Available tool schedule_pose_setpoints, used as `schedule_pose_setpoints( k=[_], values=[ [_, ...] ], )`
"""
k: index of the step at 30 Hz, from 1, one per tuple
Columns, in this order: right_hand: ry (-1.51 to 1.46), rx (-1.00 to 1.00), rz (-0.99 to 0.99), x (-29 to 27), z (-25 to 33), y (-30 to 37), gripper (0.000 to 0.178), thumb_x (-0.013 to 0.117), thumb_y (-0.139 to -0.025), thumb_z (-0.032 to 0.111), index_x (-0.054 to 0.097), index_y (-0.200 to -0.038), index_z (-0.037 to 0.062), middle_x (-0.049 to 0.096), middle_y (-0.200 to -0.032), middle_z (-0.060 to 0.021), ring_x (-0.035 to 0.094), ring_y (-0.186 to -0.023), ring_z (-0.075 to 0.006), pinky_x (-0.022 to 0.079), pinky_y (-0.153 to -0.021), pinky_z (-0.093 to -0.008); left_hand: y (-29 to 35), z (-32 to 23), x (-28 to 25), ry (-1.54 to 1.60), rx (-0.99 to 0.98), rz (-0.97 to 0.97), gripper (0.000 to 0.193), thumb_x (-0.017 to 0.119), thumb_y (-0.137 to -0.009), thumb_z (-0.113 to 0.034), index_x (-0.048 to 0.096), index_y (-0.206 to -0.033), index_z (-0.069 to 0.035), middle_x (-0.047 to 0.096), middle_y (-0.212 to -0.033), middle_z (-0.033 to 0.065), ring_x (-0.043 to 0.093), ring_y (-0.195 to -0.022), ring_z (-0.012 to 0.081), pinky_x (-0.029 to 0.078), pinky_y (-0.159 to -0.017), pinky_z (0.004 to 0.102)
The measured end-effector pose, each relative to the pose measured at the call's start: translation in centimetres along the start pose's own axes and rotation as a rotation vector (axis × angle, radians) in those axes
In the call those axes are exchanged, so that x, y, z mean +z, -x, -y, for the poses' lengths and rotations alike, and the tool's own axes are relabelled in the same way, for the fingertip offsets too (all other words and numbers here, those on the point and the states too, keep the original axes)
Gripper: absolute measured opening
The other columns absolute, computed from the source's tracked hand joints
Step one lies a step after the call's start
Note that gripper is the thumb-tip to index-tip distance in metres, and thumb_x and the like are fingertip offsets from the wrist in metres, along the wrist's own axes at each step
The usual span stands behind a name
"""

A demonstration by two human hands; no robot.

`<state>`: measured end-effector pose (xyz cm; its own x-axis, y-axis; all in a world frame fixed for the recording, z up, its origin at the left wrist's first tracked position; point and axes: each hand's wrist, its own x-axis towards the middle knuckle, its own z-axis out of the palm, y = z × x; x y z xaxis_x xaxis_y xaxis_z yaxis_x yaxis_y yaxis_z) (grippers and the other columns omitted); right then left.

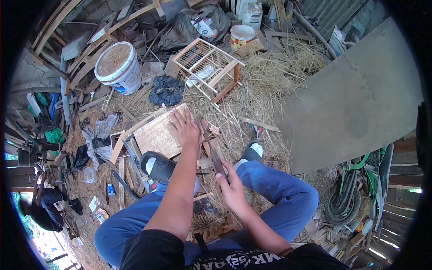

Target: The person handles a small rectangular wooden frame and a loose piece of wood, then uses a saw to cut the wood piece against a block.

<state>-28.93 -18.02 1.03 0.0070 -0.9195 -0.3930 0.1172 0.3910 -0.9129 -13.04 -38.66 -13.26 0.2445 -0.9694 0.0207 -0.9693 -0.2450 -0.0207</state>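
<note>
My left hand lies flat on a light wooden board, fingers spread near its far right corner. My left foot, in a dark sandal, is at the board's near edge. In my right hand is a long narrow tool with a brown wooden handle; its thin dark blade points away from me, along the board's right side. Whether it is a knife or a saw I cannot make out. Wood offcuts lie beside the blade.
A slatted wooden cage stands beyond the board. To its left is a white bucket of sawdust-like material. A large flat sheet and a green-framed wheeled vehicle are at right. Another person is at far left. Straw covers the ground.
</note>
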Motion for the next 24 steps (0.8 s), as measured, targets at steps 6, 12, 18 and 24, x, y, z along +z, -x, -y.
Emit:
schedule_pose_setpoints(
  k=[6, 12, 18, 24],
  values=[
    [0.044, -0.001, -0.01, -0.2, -1.3, -0.2, 0.055, 0.058, -0.102, 0.015, 0.043, -0.152, -0.0015, 0.057, -0.147, -0.0241, 0.056, -0.137, -0.0324, 0.04, -0.114, -0.0381, 1.0, 0.1, -0.3, 0.156, -0.014, -0.05, 0.064, 0.038, -0.106, -0.037, 0.026, -0.167, -0.02, 0.013, -0.173, 0.0215, 0.012, -0.159, 0.0413, 0.011, -0.127, 0.0594],
    [0.141, -0.116, 0.003, -0.5, -2.8, -0.3, 0.053, 0.051, -0.104, 0.01, 0.04, -0.156, 0.006, 0.049, -0.077, 0.0025, 0.042, -0.06, -0.0059, 0.036, -0.054, -0.0254, 0.3, 0.2, 0.5, 0.396, -0.093, -0.196, 0.066, 0.042, -0.106, -0.035, 0.026, -0.165, -0.011, 0.017, -0.171, 0.0241, 0.016, -0.158, 0.0415, 0.011, -0.128, 0.0571],
    [0.241, -0.136, -0.091, -0.3, -0.7, -1.1, 0.051, 0.055, -0.099, 0.011, 0.048, -0.15, 0.0038, 0.056, -0.08, -0.0009, 0.048, -0.066, -0.0076, 0.042, -0.061, -0.0268, -0.5, -0.8, -0.1, 0.084, -0.123, -0.084, 0.065, 0.042, -0.106, -0.035, 0.028, -0.165, -0.011, 0.017, -0.171, 0.0233, 0.017, -0.158, 0.0414, 0.012, -0.128, 0.0561],
    [0.204, -0.005, -0.042, 0.3, 1.8, -2.1, 0.054, 0.057, -0.097, 0.012, 0.047, -0.147, -0.0044, 0.067, -0.126, -0.026, 0.067, -0.119, -0.0334, 0.048, -0.105, -0.0376, -0.2, -0.6, -0.3, 0.101, -0.14, -0.061, 0.066, 0.042, -0.106, -0.034, 0.027, -0.165, -0.011, 0.017, -0.171, 0.024, 0.017, -0.158, 0.0415, 0.013, -0.127, 0.0559]
  ],
)
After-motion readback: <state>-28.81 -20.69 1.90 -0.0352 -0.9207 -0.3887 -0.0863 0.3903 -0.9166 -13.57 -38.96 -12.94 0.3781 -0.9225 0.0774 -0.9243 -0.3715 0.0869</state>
